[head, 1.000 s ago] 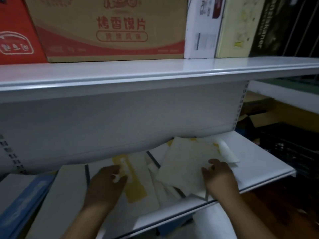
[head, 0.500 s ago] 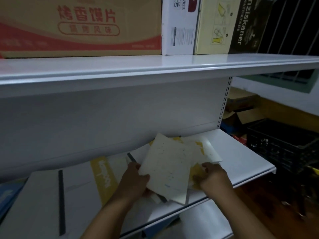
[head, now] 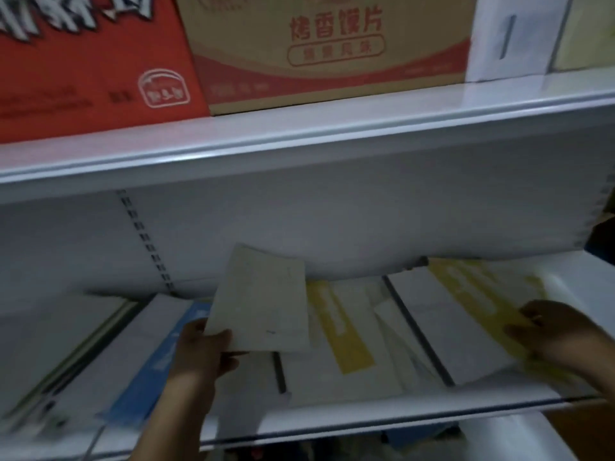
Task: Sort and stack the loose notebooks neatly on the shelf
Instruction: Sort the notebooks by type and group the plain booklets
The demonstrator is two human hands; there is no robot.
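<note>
My left hand [head: 203, 351] grips the lower left corner of a pale cream notebook [head: 263, 301] and holds it lifted and tilted above the white shelf [head: 382, 409]. My right hand [head: 559, 337] rests at the far right on a white notebook with a yellow band [head: 466, 314]; whether its fingers grip that notebook is unclear. Between the hands lies another white notebook with a yellow stripe [head: 342, 331]. Left of my left hand lies a notebook with a blue stripe [head: 149, 371], and further white notebooks [head: 60, 344] lie beyond it.
A second white shelf [head: 299, 138] runs overhead and carries a red carton [head: 90, 68], a brown carton with red print [head: 329, 51] and a white box [head: 512, 34]. The shelf's back panel [head: 332, 214] is close behind the notebooks.
The cream notebook has left the pile on the right and now hangs in my left hand alone, further left. My right hand stayed on the yellow-banded notebook. The view swung left.
</note>
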